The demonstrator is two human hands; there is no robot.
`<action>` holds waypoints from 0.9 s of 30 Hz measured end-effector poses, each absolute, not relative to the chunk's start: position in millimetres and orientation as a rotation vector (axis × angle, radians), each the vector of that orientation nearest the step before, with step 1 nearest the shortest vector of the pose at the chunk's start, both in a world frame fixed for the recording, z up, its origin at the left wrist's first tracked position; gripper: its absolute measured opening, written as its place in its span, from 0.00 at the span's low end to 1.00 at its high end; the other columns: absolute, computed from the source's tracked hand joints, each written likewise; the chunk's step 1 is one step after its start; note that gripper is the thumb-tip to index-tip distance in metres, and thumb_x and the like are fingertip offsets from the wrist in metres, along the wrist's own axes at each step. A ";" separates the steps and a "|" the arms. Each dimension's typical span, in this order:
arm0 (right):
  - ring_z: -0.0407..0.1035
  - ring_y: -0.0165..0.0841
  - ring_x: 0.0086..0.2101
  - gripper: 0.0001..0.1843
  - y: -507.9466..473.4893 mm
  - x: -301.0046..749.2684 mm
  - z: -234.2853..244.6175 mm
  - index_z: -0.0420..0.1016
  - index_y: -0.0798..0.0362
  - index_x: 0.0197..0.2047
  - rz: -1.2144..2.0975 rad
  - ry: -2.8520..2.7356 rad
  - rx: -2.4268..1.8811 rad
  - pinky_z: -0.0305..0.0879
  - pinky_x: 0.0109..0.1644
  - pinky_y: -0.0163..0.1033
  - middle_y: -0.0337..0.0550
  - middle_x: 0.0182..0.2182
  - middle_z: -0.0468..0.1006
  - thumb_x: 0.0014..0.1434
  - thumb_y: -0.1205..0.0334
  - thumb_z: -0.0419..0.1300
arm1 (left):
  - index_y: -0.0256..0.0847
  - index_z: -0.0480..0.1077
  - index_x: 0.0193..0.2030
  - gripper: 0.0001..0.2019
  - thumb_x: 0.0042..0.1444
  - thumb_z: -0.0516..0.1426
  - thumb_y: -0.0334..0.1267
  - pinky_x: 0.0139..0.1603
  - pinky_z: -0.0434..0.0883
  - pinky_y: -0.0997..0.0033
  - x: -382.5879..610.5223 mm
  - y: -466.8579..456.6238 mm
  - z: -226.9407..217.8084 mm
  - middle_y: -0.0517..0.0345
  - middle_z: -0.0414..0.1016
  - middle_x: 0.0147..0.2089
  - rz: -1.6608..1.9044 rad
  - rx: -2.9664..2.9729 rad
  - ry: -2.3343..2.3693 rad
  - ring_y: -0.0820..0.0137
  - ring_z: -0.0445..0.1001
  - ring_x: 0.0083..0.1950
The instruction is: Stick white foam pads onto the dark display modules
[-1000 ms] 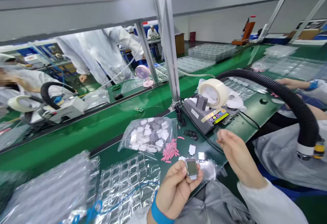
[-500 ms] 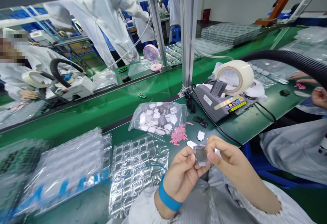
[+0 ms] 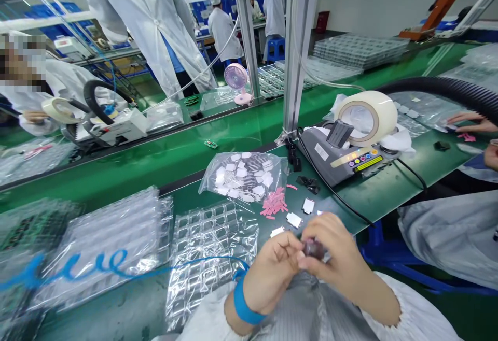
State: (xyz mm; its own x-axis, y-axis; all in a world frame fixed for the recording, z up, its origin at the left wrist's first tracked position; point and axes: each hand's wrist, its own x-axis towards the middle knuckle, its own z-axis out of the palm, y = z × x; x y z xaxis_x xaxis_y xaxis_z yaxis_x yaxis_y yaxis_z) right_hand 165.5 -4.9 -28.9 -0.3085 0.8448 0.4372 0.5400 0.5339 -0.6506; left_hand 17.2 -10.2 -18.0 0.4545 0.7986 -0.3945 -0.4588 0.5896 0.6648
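Dark green flat worktop [image 3: 383,196] observed; bare left hand [image 3: 272,263] and right hand [image 3: 336,250] together, pinching small dark glossy piece [image 3: 313,249], partly hidden

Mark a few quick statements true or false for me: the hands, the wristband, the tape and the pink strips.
1. The right hand pinches a small dark part. True.
2. The left hand lies flat on the table. False: it is raised close to the right hand.
3. The blue wristband is on the right wrist. False: it is on the left.
4. The tape roll sits on the grey machine. True.
5. The pink strips lie beside the clear bag. True.
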 end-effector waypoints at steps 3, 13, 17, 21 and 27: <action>0.56 0.30 0.24 0.28 -8.0 171.8 -41.4 0.62 0.52 0.23 0.624 -2.157 -1.030 0.51 0.29 0.38 0.36 0.20 0.62 0.58 0.36 0.43 | 0.37 0.67 0.26 0.09 0.44 0.63 0.38 0.30 0.61 0.77 3.3 -19.2 -26.2 0.62 0.68 0.25 0.645 0.735 0.763 0.77 0.65 0.27; 0.63 0.31 0.26 0.09 -13.0 199.8 -65.7 0.63 0.52 0.31 0.582 -1.948 -1.306 0.59 0.30 0.36 0.38 0.24 0.67 0.63 0.64 0.48 | 0.45 0.72 0.26 0.04 0.47 0.57 0.32 0.58 0.49 0.50 -19.2 28.0 -75.8 0.52 0.76 0.39 0.728 1.648 1.485 0.55 0.65 0.51; 0.64 0.31 0.29 0.10 -10.3 192.5 -61.7 0.63 0.52 0.30 0.576 -2.010 -1.261 0.60 0.32 0.37 0.40 0.26 0.68 0.63 0.64 0.47 | 0.45 0.74 0.27 0.03 0.45 0.59 0.33 0.57 0.52 0.48 -28.0 33.9 -70.5 0.51 0.76 0.45 0.678 1.783 1.544 0.52 0.65 0.53; 0.64 0.31 0.30 0.09 2.4 166.1 -51.9 0.64 0.53 0.31 0.624 -2.164 -1.228 0.61 0.34 0.37 0.39 0.28 0.69 0.63 0.66 0.47 | 0.46 0.74 0.37 0.09 0.52 0.55 0.40 0.57 0.57 0.53 -67.9 23.3 -44.0 0.50 0.73 0.51 0.640 1.854 1.710 0.56 0.65 0.56; 0.66 0.34 0.35 0.03 33.5 73.8 -59.7 0.70 0.53 0.30 0.617 -2.536 -1.145 0.61 0.41 0.42 0.39 0.30 0.72 0.55 0.68 0.59 | 0.36 0.69 0.47 0.17 0.49 0.55 0.37 0.57 0.57 0.45 -133.7 3.9 -51.8 0.40 0.68 0.56 0.344 1.776 2.084 0.49 0.61 0.60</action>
